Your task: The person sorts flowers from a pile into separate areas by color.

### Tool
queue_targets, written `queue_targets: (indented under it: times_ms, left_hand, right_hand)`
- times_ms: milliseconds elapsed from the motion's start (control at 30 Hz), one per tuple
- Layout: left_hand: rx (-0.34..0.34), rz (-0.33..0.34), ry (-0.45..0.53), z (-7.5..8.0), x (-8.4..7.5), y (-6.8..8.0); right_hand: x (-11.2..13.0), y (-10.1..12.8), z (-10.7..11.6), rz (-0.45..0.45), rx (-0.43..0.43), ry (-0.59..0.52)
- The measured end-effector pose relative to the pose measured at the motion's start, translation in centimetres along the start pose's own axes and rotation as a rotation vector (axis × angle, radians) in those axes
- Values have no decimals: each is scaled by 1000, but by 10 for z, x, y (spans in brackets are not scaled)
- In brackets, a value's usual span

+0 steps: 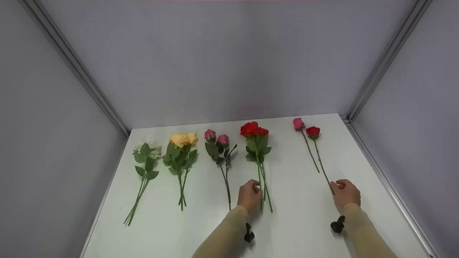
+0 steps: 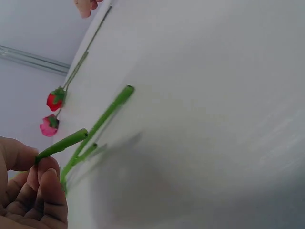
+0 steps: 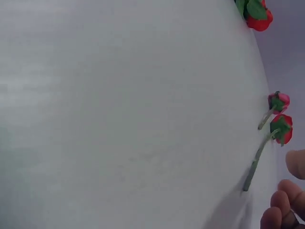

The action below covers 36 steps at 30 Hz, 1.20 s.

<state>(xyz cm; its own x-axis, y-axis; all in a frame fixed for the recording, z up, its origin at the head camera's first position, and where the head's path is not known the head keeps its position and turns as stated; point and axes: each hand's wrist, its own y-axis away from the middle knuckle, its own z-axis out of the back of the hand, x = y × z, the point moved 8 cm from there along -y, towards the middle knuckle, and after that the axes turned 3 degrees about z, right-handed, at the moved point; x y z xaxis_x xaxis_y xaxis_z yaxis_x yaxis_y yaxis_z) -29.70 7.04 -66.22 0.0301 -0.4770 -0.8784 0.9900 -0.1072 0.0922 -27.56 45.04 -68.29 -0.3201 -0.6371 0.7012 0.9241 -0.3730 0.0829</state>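
White table, grey booth walls. Left hand pinched a green stem of the red rose bunch at its lower end; right hand pinched the bare stem of the single red rose. Risk: thin stems could slip or snag the neighbouring pink rose

Under my left hand lies a bunch of red roses with leafy green stems, flat on the white table, blooms pointing away from me. My thumb and fingers pinch one stem end, raised slightly off the table, while the other stem ends lie on it. To the right of that bunch, well apart, lies a single red rose on a thin, bare, dark stem, also flat, bloom away from me. My right hand pinches its near end.
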Motion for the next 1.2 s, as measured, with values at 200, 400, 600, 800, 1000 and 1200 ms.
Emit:
queue_targets:
  times_ms: [200,400,600,800,1000,1200]
  left_hand:
    - [-37,53,24,-6,20,-4]
    - [-54,111,58,-10,34,-6]
    - [-84,113,13,-12,38,-5]
    - [-79,106,12,-15,40,-6]
    - [-68,78,45,-15,34,-10]
    - [-29,41,108,-19,16,-12]
  right_hand:
    - [-14,-1,-13,-87,71,-24]
    - [-4,0,-17,-38,121,75]
    - [0,5,-17,-42,134,110]
    - [0,5,-16,-26,115,134]
    - [1,3,-15,-20,129,156]
    - [0,1,-17,-28,122,170]
